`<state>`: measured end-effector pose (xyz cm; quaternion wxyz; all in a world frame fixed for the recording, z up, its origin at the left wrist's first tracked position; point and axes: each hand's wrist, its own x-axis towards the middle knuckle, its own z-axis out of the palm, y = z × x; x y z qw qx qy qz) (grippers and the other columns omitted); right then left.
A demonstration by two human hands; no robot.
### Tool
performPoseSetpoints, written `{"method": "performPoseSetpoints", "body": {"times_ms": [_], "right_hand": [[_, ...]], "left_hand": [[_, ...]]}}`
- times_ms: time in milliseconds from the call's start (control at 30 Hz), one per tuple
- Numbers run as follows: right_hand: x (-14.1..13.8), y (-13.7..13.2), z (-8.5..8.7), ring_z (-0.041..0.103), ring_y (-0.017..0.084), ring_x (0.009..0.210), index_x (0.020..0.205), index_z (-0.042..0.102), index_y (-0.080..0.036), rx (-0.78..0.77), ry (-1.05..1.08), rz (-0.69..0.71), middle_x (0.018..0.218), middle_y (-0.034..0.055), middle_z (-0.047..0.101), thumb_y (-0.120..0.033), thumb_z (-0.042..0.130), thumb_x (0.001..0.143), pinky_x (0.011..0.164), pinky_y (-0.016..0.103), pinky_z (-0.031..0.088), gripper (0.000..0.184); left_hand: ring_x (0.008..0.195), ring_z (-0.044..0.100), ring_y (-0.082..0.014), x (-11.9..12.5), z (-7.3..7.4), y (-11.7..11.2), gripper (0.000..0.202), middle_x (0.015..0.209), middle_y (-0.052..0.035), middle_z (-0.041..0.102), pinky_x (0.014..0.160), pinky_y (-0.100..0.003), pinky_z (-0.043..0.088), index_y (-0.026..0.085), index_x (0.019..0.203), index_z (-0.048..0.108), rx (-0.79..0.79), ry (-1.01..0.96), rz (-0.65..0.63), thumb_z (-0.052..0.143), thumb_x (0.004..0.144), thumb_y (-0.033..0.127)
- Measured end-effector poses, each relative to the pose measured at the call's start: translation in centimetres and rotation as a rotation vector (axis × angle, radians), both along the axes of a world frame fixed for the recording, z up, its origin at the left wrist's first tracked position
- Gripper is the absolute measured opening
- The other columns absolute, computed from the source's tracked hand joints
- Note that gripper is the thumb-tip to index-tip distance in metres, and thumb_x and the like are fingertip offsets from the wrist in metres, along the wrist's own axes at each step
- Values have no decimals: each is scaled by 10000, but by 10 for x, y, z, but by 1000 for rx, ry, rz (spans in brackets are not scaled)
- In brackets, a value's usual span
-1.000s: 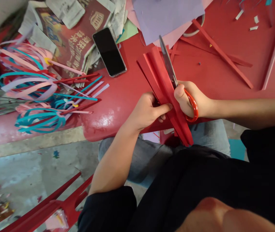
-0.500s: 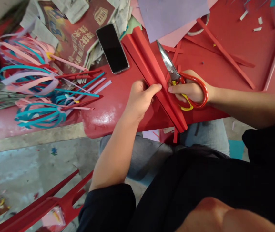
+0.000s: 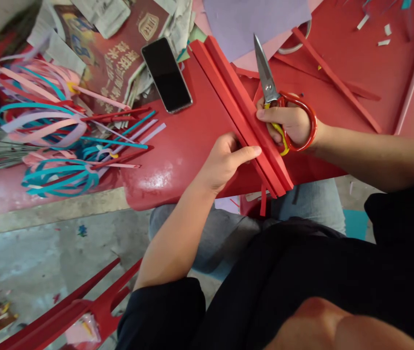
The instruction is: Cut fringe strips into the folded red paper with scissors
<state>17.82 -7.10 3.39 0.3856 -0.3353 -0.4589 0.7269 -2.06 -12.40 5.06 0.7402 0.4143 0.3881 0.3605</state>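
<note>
A long piece of folded red paper (image 3: 229, 97) slants across the near edge of the red table, creased lengthwise into narrow bands. My left hand (image 3: 229, 160) pinches it near its lower end, thumb on top and fingers underneath. Closed round a pair of scissors (image 3: 265, 73) with red and yellow handles, my right hand (image 3: 290, 121) rests against the paper's right edge. The blades look shut and point away from me, clear of the paper. Some right-hand fingertips are hidden under the hand and paper.
A black phone (image 3: 166, 75) lies left of the paper. Bundles of coloured paper strips (image 3: 61, 175) and newspapers (image 3: 115, 53) cover the far left. Purple paper (image 3: 258, 24), a roll of tape (image 3: 298, 43) and loose red strips (image 3: 338, 80) lie beyond. A red chair (image 3: 94, 306) stands lower left.
My left hand has slid down and right along the folded paper. The paper's bands look pressed narrower, and the scissors have turned more upright as my right hand moved slightly up.
</note>
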Motion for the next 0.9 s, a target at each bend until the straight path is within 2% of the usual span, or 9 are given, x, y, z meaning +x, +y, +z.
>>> {"method": "performPoseSetpoints", "body": {"times_ms": [100,200,300,367,433,500,567,733,900], "right_hand": [[0,1,-2,429,116,352,869,607,-226,36,3,-111,440,-83,570,-553,816,963,378,279,332,400],[-2,-5,-6,594,153,473,876,643,-213,116,-75,-125,585,-15,676,-673,748,990,455,297,469,485],[-2,-18,-10,626,164,605,980,624,-232,156,-49,-61,735,11,673,-827,653,965,562,310,550,596],[-1,-27,-11,624,165,653,1052,598,-239,172,-49,24,786,6,632,-819,685,949,615,315,587,595],[2,-35,-9,731,215,803,1167,581,-238,246,-116,133,881,44,687,-815,666,963,734,352,645,618],[5,-41,-4,758,276,961,1130,619,-221,384,-214,233,938,100,722,-848,637,954,797,383,654,652],[6,-45,3,751,300,1014,1021,653,-217,467,-266,266,933,118,718,-855,607,965,774,382,644,642],[7,-48,11,718,266,864,861,624,-235,458,-300,290,887,107,699,-803,620,988,692,387,607,582],[9,-45,10,613,170,678,964,641,-192,489,-330,333,902,81,699,-823,615,984,635,349,522,632]], "left_hand": [[1089,800,-290,-1,-3,1,291,1068,-74,828,1026,-428,651,180,1072,789,-10,21,26,900,858,343],[1016,806,-268,-7,-5,9,272,1004,-46,807,971,-411,669,196,1004,761,44,42,174,914,826,334],[965,799,-238,-16,0,19,242,932,-3,758,883,-368,679,224,972,720,103,86,379,893,834,324],[921,775,-191,-23,7,26,170,893,17,707,846,-323,665,229,953,696,148,67,479,838,890,296],[855,718,-139,-31,13,33,104,886,24,666,831,-286,642,231,952,691,207,-6,545,788,942,264],[844,675,-140,-40,16,40,101,884,20,655,835,-291,629,255,946,684,256,-49,592,785,951,261],[907,678,-187,-48,15,48,141,871,13,667,862,-336,630,297,937,665,272,-21,618,805,930,284],[844,629,-189,-63,8,61,108,886,25,689,883,-354,631,335,945,675,311,-46,641,782,953,334],[850,626,-171,-62,13,62,69,934,19,701,807,-320,628,325,965,717,316,-105,658,780,986,306]]}}
